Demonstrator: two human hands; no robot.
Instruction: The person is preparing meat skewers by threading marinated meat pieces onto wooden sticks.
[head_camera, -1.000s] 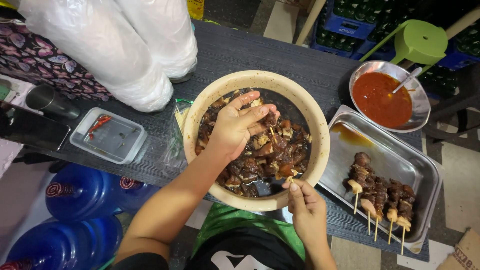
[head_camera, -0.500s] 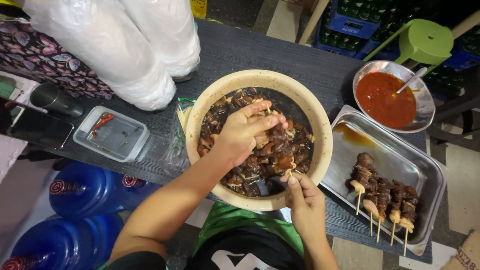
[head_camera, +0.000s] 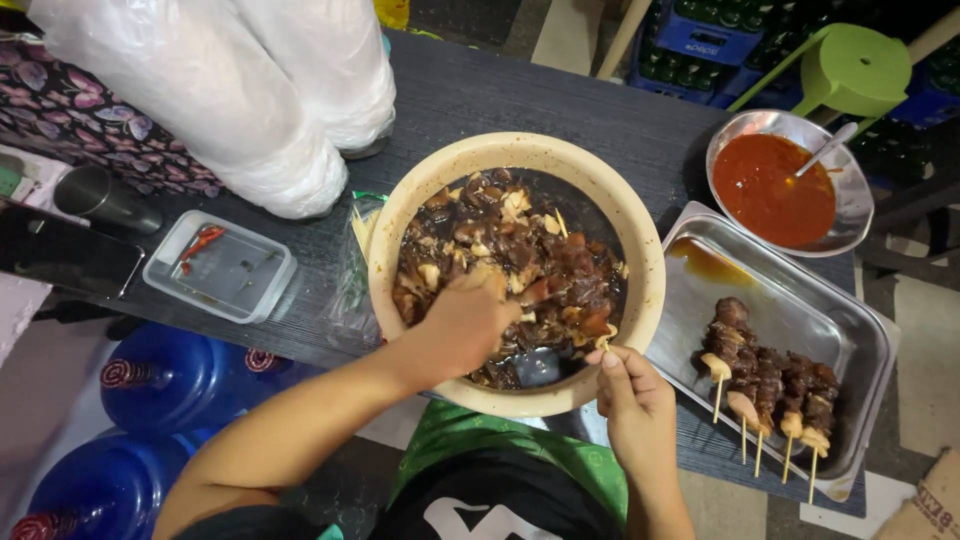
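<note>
Fingers (head_camera: 480, 290) dig in the meat bowl (head_camera: 400, 215), metal tray (head_camera: 860, 330) beside it.

A dark wood-grain tabletop (head_camera: 520, 90) runs across the scene. Below it, blue water jugs (head_camera: 170, 380) stand on a pale floor (head_camera: 930, 330). Beyond it stand a green stool (head_camera: 850, 65) and blue bottle crates (head_camera: 700, 40). Light is dim.
</note>
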